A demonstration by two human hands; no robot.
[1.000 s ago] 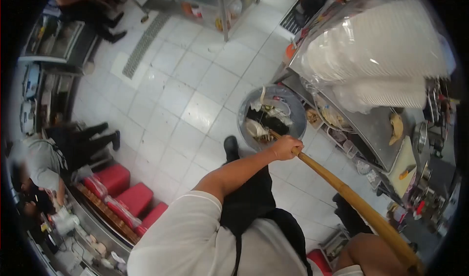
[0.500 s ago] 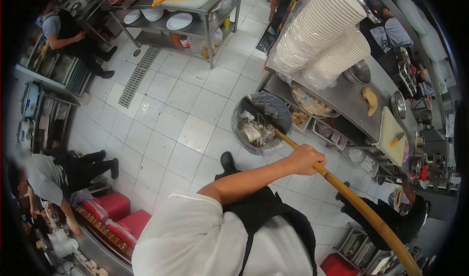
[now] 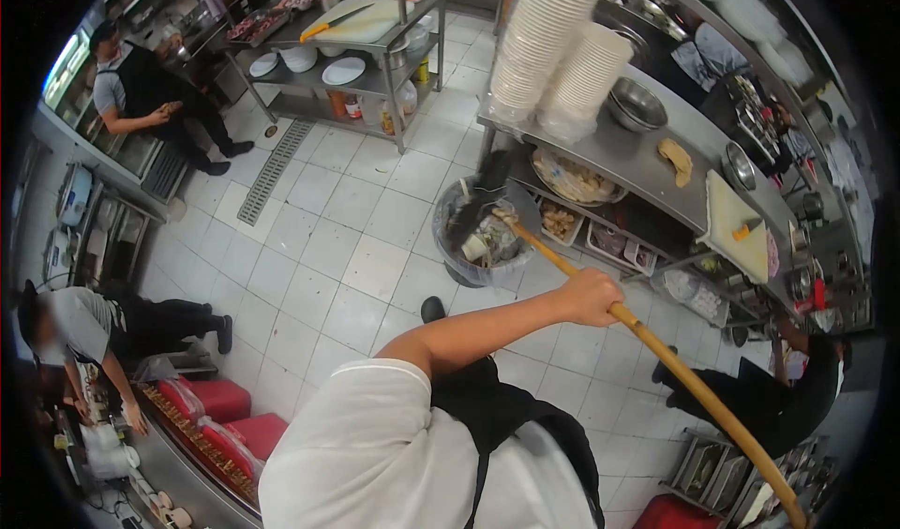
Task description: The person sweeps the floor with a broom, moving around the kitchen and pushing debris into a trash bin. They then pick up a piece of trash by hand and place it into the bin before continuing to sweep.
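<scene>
A person in a white shirt and dark apron, seen from above, stands on a white tiled kitchen floor [image 3: 347, 238]. The left hand [image 3: 589, 297] is clenched around a long wooden pole [image 3: 656, 351], gripping it partway along its length. The pole slants from the lower right corner of the view up to a grey bin [image 3: 483, 238], where its flat metal blade [image 3: 518, 206] rests over the bin's rim, above the scraps inside. The right hand is out of view.

The bin stands on the floor just beside a steel counter [image 3: 647, 163]. On the counter, above the bin, rise two tall stacks of white bowls [image 3: 553, 51]. Far from the bin, at the left edge, another person in a grey shirt [image 3: 70, 327] bends over a worktop.
</scene>
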